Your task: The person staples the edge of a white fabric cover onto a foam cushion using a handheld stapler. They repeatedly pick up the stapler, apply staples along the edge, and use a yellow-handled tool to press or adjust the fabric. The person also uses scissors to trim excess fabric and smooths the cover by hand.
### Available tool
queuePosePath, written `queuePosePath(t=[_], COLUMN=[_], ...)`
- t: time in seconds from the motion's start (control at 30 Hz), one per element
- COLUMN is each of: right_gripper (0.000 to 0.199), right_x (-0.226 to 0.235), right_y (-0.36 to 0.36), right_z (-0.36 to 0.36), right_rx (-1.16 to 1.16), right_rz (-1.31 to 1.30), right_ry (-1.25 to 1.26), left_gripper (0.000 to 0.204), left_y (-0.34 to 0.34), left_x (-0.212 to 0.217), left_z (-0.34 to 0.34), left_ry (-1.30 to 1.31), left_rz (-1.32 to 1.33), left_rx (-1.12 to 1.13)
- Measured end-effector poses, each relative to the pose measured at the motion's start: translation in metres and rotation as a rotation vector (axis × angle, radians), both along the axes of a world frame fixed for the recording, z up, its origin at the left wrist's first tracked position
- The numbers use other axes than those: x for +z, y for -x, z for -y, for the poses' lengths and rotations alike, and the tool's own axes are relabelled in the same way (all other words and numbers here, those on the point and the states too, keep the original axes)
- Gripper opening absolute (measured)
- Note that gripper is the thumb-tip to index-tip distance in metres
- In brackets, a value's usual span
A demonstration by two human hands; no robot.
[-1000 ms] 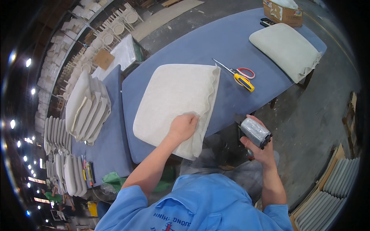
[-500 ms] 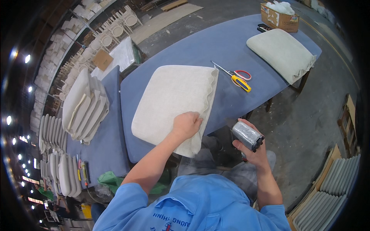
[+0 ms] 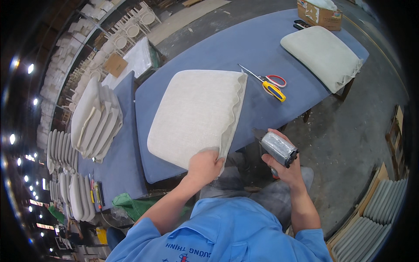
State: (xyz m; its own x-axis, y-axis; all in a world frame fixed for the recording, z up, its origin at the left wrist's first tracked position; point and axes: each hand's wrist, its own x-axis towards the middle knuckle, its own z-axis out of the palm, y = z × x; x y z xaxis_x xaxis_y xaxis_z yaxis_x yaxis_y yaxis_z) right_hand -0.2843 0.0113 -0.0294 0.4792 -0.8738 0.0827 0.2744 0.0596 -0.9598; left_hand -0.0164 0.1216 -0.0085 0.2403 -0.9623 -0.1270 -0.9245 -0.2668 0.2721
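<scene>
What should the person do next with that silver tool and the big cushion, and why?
Probably bring the silver tool in the right hand over to the loose ruffled fabric edge of the cream cushion. The left hand already grips the cushion's near corner at the blue table edge, while the tool hangs off the table beside it, not touching the cushion.

Even, soft light covers the blue table (image 3: pixel 279 48), with no hard shadows around the fingers (image 3: pixel 205 153) of the left hand (image 3: pixel 204 166). Small lamps glare as bright dots far left of those fingers, in a dim margin. Fisheye bending curves the table edges, and black vignette rings the frame. The centre is sharp; the rim smears.
</scene>
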Motion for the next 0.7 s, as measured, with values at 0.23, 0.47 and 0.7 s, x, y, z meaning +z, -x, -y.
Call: queuePosePath(t=[0.23,0.47,0.7], right_gripper=[0.061,0.038,0.033], right_x=[0.001,0.031,0.038], right_y=[0.012,0.016,0.002], right_z=[0.051,0.161,0.2], right_rx=[-0.119,-0.232,-0.179], right_rz=[-0.109,-0.158,-0.304], right_ry=[-0.103,-0.181,-0.131], left_gripper=[0.039,0.039,0.044], left_y=[-0.014,-0.007,-0.025], left_x=[0.004,0.005,-0.002], left_z=[-0.001,0.033,0.028], left_ry=[-0.052,0.089,0.012], left_rz=[-0.122,0.107,-0.063], left_rx=[0.076,-0.036,-0.036])
